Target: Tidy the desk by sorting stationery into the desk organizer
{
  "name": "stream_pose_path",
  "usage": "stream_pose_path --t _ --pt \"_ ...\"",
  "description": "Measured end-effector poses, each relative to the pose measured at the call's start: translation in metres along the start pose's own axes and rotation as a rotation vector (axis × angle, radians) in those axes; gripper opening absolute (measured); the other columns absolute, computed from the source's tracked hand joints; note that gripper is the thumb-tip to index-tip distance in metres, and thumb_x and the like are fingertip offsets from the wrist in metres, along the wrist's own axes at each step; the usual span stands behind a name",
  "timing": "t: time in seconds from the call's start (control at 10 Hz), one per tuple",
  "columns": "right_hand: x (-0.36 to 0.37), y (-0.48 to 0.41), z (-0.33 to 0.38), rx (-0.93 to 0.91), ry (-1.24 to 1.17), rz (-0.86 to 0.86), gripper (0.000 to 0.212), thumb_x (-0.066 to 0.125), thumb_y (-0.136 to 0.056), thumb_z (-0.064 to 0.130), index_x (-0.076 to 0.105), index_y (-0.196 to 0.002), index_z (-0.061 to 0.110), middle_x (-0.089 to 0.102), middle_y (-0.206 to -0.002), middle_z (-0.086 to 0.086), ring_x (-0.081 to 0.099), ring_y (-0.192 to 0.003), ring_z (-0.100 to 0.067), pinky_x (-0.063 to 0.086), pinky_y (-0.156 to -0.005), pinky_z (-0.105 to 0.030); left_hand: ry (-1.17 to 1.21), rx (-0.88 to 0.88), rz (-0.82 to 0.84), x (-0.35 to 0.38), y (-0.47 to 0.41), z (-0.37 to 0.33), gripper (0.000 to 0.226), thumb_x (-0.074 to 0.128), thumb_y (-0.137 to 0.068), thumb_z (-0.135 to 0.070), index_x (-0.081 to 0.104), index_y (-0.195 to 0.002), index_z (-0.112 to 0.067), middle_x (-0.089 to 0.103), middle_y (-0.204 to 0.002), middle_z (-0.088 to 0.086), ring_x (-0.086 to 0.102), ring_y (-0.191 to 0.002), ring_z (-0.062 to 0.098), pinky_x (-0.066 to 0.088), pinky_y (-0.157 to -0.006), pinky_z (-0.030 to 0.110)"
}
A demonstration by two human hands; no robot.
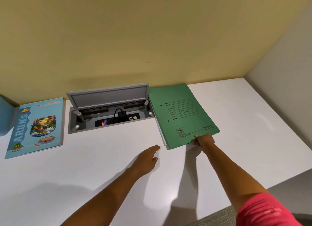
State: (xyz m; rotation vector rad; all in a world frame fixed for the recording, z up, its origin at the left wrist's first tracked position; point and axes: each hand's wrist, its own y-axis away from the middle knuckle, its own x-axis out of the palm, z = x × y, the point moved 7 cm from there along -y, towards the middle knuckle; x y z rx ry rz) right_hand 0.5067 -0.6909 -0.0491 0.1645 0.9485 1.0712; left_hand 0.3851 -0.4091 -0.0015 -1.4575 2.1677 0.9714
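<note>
Right grip [203,140]: holds the near edge of the green file folder [182,114] close to its right corner, thumb on top. The other fingers go under the cover and are hidden. Cannot tell whether that edge is raised off the worktop [236,124].

Left grip [146,158]: wide, fingers straight, palm down, holding nothing. Fingertips point at the folder's near-left corner, near it but apart. Contact with the worktop not clear.

Both forearms bare; pink sleeve [263,210] cut off at the lower right edge.

Folder: at the back of the white worktop, turned slightly, far edge against the yellow wall [135,32]. Plain green card, two punched holes down the left side, printed form lines in the upper half, boxed "PTC" mark and "FILING SYSTEM" near the lower edge, "SPRING FILE" at lower right. Smaller print too blurred to read. A pale strip, sheets or an inner cover, shows along its left edge and near-left corner.

Just left of the folder: grey cable box [76,123] sunk in the worktop, lid [108,97] propped up. The folder covers the box's far right corner. Inside, a black power strip [116,120] with a plug and cable; details dim.

Further left: blue notebook [36,126] lying flat, "ARUN'S" on the cover. A blue object [5,114] at the left border is mostly out of frame, unidentifiable.
</note>
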Motion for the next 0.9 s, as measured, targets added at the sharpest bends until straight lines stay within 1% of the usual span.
stream_pose_path --t 0.1,0.2,0.3,0.4,0.5,0.6,0.7,0.8,0.9 --pt "0.005 0.008 0.006 -0.044 0.157 -0.01 0.025 0.065 -0.087 0.025 0.064 -0.095 0.002 0.07 -0.078 -0.014 0.066 -0.076 -0.025 0.053 -0.086 -0.036 -0.027 0.004 -0.024 -0.003 0.002 0.007 0.052 0.039 -0.099 -0.013 0.025 -0.148 -0.02 0.021 -0.156 -0.005 0.02 -0.144 0.012 0.014 -0.117 0.024" --pt "0.003 0.022 0.013 -0.064 0.241 -0.023 0.031 0.057 -0.092 0.028 0.061 -0.107 0.001 0.065 -0.104 -0.019 0.054 -0.112 -0.032 0.046 -0.088 -0.031 -0.07 0.032 -0.055 -0.008 0.005 0.012 0.052 0.038 -0.099 -0.012 0.024 -0.148 -0.019 0.019 -0.157 -0.005 0.018 -0.144 0.012 0.012 -0.116 0.023" --pt "0.001 0.028 0.015 -0.065 0.33 -0.027 0.026 0.053 -0.094 0.028 0.06 -0.103 0.004 0.063 -0.105 -0.021 0.048 -0.117 -0.034 0.037 -0.069 -0.027 -0.078 0.035 -0.078 -0.012 0.009 0.017 0.052 0.038 -0.099 -0.012 0.024 -0.148 -0.019 0.019 -0.157 -0.005 0.016 -0.145 0.012 0.012 -0.117 0.022" --pt "0.002 0.037 0.019 -0.091 0.356 -0.051 0.027 0.055 -0.093 0.026 0.061 -0.1 0.001 0.064 -0.105 -0.021 0.053 -0.111 -0.034 0.04 -0.072 -0.028 -0.085 0.023 -0.097 -0.017 0.014 0.025 0.051 0.038 -0.099 -0.012 0.024 -0.148 -0.018 0.02 -0.156 -0.004 0.017 -0.145 0.012 0.013 -0.117 0.023" --pt "0.004 0.049 0.018 -0.113 0.366 -0.108 0.033 0.054 -0.092 0.019 0.057 -0.113 -0.007 0.057 -0.115 -0.024 0.05 -0.114 -0.037 0.045 -0.085 -0.035 -0.096 0.025 -0.129 -0.024 0.021 0.033 0.051 0.038 -0.099 -0.013 0.024 -0.148 -0.018 0.021 -0.156 -0.003 0.019 -0.144 0.013 0.014 -0.117 0.022" --pt "0.012 0.073 0.018 -0.124 0.297 -0.161 0.045 0.054 -0.09 0.009 0.041 -0.128 -0.011 0.048 -0.125 -0.026 0.047 -0.118 -0.039 0.044 -0.09 -0.041 -0.114 0.017 -0.158 -0.033 0.033 0.042 0.05 0.038 -0.099 -0.013 0.024 -0.148 -0.017 0.02 -0.156 -0.003 0.02 -0.144 0.012 0.014 -0.116 0.021" --pt "0.028 0.104 0.014 -0.163 0.173 -0.181 0.045 0.053 -0.088 0.002 0.035 -0.127 -0.01 0.046 -0.126 -0.028 0.047 -0.116 -0.044 0.041 -0.093 -0.047 -0.151 0.009 -0.206 -0.04 0.048 0.056 0.05 0.039 -0.099 -0.014 0.026 -0.147 -0.017 0.021 -0.156 -0.003 0.021 -0.143 0.012 0.014 -0.115 0.02" --pt "0.047 0.141 0.012 -0.228 0.08 -0.181 0.036 0.049 -0.087 -0.002 0.039 -0.12 -0.009 0.049 -0.119 -0.03 0.048 -0.11 -0.048 0.042 -0.091 -0.05 -0.162 0.002 -0.25 -0.049 0.068 0.072 0.048 0.04 -0.098 -0.013 0.03 -0.146 -0.016 0.021 -0.156 -0.004 0.022 -0.143 0.012 0.014 -0.115 0.017" --pt "0.077 0.175 0.003 -0.311 0.115 -0.154 0.035 0.046 -0.085 -0.007 0.04 -0.12 -0.005 0.048 -0.116 -0.027 0.048 -0.109 -0.044 0.04 -0.092 -0.046 -0.149 0.012 -0.299 -0.056 0.088 0.094 0.049 0.043 -0.096 -0.008 0.035 -0.143 -0.014 0.024 -0.154 -0.003 0.024 -0.143 0.014 0.015 -0.115 0.019"
